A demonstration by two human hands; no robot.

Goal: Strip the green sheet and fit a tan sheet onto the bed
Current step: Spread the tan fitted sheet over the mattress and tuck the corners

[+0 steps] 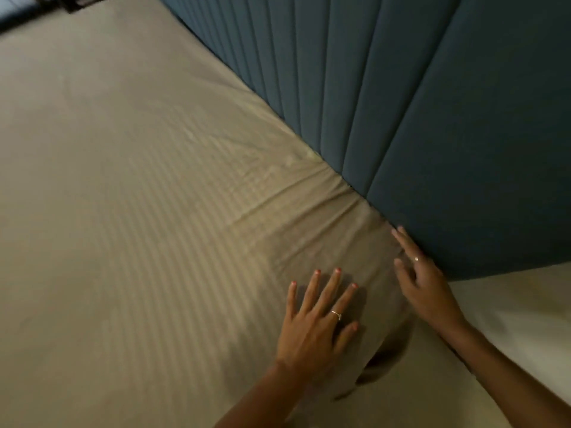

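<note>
The tan striped sheet (139, 180) covers the whole mattress top, with creases gathered at the near corner by the headboard. My left hand (318, 316) lies flat on the sheet near that corner, fingers spread and straight. My right hand (420, 279) reaches to the corner, fingers straight, its tips at the seam where the sheet meets the headboard. No green sheet is in view.
A dark teal padded headboard (432, 103) with vertical channels runs along the right side of the bed. A pale wall or floor surface (519, 319) shows at lower right. A dark frame (37, 7) sits beyond the far left corner of the bed.
</note>
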